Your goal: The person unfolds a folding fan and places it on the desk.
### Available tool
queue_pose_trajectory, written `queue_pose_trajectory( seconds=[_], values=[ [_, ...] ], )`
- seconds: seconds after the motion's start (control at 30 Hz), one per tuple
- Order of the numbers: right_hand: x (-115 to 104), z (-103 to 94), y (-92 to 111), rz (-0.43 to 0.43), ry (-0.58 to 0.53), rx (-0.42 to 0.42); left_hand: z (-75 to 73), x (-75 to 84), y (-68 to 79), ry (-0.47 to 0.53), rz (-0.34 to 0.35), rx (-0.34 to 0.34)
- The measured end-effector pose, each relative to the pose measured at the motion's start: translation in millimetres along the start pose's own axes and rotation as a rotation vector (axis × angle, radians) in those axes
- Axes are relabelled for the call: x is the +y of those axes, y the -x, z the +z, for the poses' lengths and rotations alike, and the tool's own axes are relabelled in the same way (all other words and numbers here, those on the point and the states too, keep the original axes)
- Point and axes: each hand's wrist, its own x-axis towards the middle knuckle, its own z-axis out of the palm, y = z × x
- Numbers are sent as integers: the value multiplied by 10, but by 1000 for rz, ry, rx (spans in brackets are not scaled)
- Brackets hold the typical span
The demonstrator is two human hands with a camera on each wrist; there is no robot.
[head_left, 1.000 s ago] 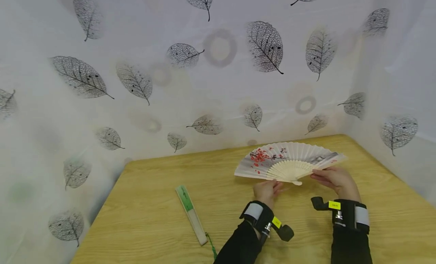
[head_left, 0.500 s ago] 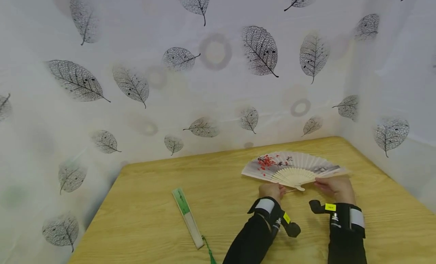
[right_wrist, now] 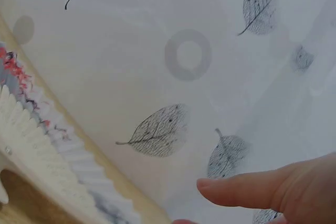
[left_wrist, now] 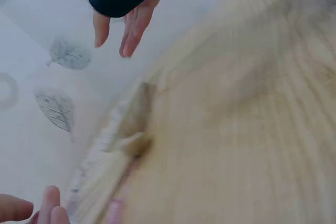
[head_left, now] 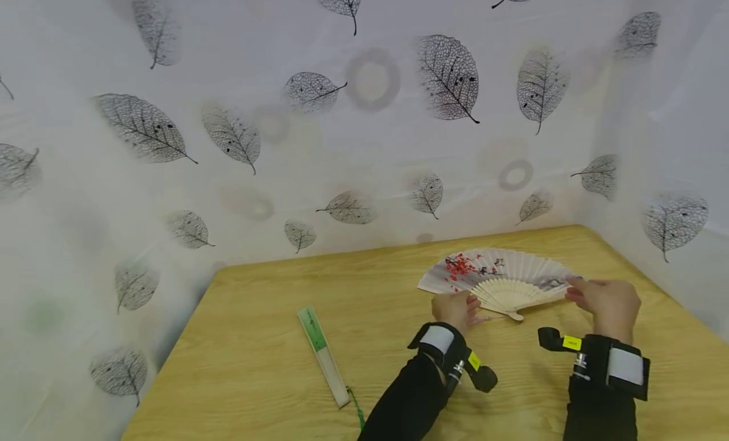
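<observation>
Spread fan [head_left: 526,264] at desk's [head_left: 256,333] far right; right hand [head_left: 606,305] near its right end — fingers [left_wrist: 135,32] parted, holding nothing; left hand [head_left: 452,309] at left edge, grip unclear; fan best steadied by ribs [head_left: 504,294], without creasing

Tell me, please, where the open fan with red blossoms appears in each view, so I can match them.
Head: the open fan is right of centre, in the lower half.
Left wrist: lower left, blurred and foreshortened.
Right wrist: lower left, cut off by the picture's edge.
Shared landmark: the white leaf-print backdrop, visible in all three.
</observation>
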Motion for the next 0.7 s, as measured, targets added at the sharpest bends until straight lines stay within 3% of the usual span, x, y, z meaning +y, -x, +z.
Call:
queue_pose_trajectory(
  seconds=[0.1,0.2,0.3,0.47,0.57,0.7],
  values=[
    [-285,65,230,-97,-77,9,-145,277,-50,-57,227,-41],
    [-488,273,417,-222,-134,24,-421,559,-129,-177,499,-35],
    [-623,578,609,-395,-43,31,-789,802,-190,-224,681,25],
    [-751,1144,1013,-664,119,-48,-1448,1077,-196,-200,813,113],
    [-751,1493,1270,-758,149,-136,-1807,1179,-193,-212,862,180],
    [-682,1954,1697,-853,257,-298,-2167,1326,-173,-287,868,244]
  ],
)
